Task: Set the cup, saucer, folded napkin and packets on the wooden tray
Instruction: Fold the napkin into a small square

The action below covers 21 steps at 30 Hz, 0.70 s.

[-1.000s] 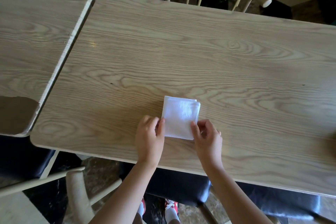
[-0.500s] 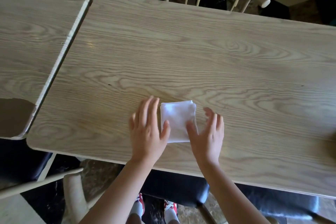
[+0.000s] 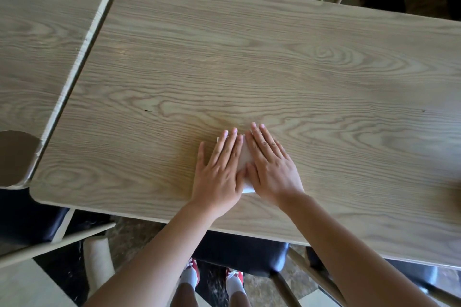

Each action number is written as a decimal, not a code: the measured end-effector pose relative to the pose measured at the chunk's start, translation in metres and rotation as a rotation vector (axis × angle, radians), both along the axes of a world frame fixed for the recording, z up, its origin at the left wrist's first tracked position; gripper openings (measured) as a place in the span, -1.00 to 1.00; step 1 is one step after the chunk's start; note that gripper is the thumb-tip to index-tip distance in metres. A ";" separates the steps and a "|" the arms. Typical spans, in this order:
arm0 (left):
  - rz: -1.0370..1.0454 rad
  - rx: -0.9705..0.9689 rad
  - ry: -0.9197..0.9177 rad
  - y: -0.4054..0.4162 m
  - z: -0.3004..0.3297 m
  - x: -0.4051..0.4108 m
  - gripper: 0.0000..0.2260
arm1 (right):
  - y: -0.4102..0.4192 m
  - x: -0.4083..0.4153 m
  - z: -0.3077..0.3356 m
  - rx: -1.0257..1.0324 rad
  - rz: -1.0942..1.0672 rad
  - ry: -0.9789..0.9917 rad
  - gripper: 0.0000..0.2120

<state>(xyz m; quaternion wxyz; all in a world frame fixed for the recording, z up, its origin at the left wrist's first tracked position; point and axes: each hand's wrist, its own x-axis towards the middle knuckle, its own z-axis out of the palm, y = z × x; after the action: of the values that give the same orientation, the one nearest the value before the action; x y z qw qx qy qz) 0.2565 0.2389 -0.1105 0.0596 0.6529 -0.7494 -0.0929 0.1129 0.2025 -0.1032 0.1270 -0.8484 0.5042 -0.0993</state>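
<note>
On the table (image 3: 274, 62), close to its near edge and a little left of the middle, the left hand (image 3: 219, 169) lies flat with its fingers straight, pressing down on the left part of the napkin (image 3: 243, 157). Only a strip of that white napkin shows between the hands, plus a corner poking out toward the near edge. Just to the right, the right hand (image 3: 270, 164) is likewise flat and straight-fingered on the napkin's right part, thumbs nearly touching. The step in hand looks like flattening the fold. The risk is that the paper springs open once the palms lift, or that uneven pressure skews the crease and leaves a crooked square; sliding the hands rather than lifting them could also drag the napkin toward the near edge and off the table. How many layers are folded cannot be told, since the hands cover most of it. As for containers, no tray, cup, saucer or packets are in view, so nothing has been set on anything yet as far as can be seen.
</note>
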 end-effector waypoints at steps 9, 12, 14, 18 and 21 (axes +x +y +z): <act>-0.159 0.004 -0.020 -0.004 0.003 0.023 -0.45 | 0.001 -0.010 0.003 -0.019 0.018 0.183 -0.42; -0.281 0.005 -0.068 -0.006 0.005 0.046 -0.46 | 0.004 -0.011 0.007 -0.026 0.028 0.226 -0.42; -0.297 0.013 -0.076 -0.006 0.005 0.056 -0.45 | 0.007 -0.010 0.006 -0.016 -0.002 0.203 -0.42; -0.284 0.025 -0.101 -0.006 0.010 0.052 -0.46 | 0.009 -0.004 0.007 0.007 -0.039 0.184 -0.42; -0.164 0.068 -0.047 0.002 0.013 0.042 -0.49 | 0.010 -0.003 0.012 0.026 -0.052 0.210 -0.42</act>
<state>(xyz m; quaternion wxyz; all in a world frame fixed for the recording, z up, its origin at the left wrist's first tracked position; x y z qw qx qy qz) 0.2989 0.2405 -0.0972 0.0121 0.5932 -0.7978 -0.1073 0.1098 0.2129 -0.0913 0.0817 -0.8391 0.5377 -0.0065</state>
